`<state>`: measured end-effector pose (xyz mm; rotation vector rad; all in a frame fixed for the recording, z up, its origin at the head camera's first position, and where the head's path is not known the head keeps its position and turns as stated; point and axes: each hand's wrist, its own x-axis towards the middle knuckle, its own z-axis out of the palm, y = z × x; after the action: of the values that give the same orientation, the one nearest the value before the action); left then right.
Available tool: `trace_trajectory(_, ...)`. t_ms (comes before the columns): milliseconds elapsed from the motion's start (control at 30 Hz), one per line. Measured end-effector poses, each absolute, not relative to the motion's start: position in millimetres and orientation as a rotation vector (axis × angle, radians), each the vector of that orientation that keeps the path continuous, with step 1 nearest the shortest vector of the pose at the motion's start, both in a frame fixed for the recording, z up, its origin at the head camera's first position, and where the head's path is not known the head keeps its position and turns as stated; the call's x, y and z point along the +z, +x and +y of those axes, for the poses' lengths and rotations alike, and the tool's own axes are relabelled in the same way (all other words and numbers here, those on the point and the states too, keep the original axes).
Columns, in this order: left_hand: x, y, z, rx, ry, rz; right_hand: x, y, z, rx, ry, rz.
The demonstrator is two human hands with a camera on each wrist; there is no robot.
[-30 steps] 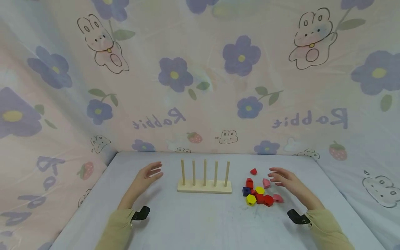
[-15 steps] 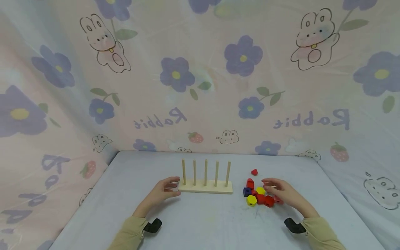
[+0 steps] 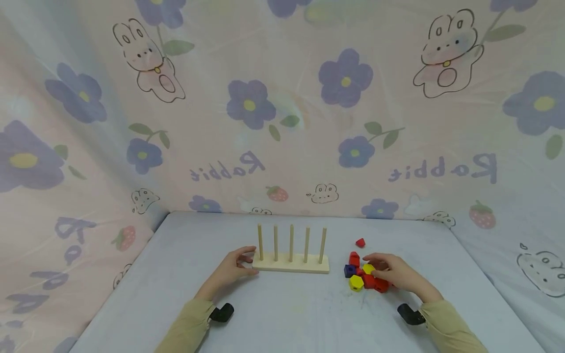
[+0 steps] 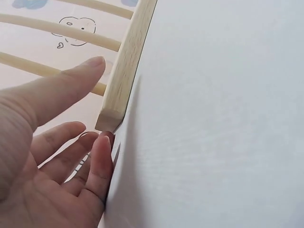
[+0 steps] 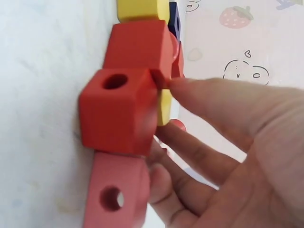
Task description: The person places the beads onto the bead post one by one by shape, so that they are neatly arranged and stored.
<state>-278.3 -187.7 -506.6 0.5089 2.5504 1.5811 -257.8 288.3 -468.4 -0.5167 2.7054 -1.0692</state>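
In the head view, a pale wooden rack (image 3: 291, 265) with several upright pegs stands at mid-table. My left hand (image 3: 233, 268) is at its left end; in the left wrist view the thumb (image 4: 90, 71) lies over the base's near side and the other fingers are bent loosely by its end. My right hand (image 3: 395, 270) reaches over a cluster of beads, thumb and forefinger apart around a yellow bead (image 3: 368, 268). A red bead (image 5: 114, 111) with a hole and a pink bead (image 5: 116, 192) lie beside those fingers in the right wrist view. Whether the fingertips touch the yellow bead is unclear.
Left of the right hand lie a dark blue cube (image 3: 350, 270), a second yellow bead (image 3: 356, 283) and several red beads (image 3: 354, 259). A single red bead (image 3: 360, 242) lies farther back. A printed curtain (image 3: 291, 147) hangs behind the white table (image 3: 282, 314).
My left hand has moved right to the rack's end. The right hand has come down and left over the beads, covering the pink ones in the head view.
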Motion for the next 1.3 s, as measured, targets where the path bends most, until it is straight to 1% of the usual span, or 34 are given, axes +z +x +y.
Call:
trace_trajectory(200, -505, -283, -184, 1.564, 0.521, 2.569, -459, -258, 288, -1.011, -0.61, 2.64)
trace_trajectory(400, -504, -287, -180, 1.513, 0.527, 2.646, -453, -261, 291, -0.992, -0.573, 2.56)
trace_trajectory(733, -505, -288, -181, 1.525, 0.504, 2.626, -452, -264, 291, -1.0, -0.609, 2.51)
trace_trajectory(1067, -506, -287, -182, 1.56, 0.525, 2.613, -453, -262, 287, -0.978, -0.565, 2.651)
trace_trajectory(1300, -506, -287, -182, 1.561, 0.517, 2.605, -456, -261, 287, -1.069, -0.55, 2.681)
